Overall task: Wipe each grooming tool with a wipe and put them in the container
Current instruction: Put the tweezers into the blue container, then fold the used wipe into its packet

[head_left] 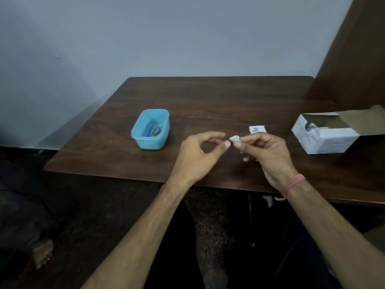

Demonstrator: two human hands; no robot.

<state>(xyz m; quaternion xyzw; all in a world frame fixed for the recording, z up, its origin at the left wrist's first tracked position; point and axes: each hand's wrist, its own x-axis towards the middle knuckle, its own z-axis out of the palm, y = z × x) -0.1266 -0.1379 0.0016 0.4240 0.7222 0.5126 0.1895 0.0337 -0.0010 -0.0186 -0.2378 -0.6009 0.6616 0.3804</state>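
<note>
On table (208,97): one container (150,129), one wipe (234,138), two hands (268,151).

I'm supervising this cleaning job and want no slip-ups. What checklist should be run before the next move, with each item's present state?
1. Small white wipe pinched in right hand: ok.
2. Left hand holding nothing: ok.
3. Blue plastic container upright on the dark wooden table: ok.
4. Tools in container: ok; count cannot tell.
5. Unwiped tool on table: not ok, none visible.
6. Open white cardboard box within reach: ok.
</note>
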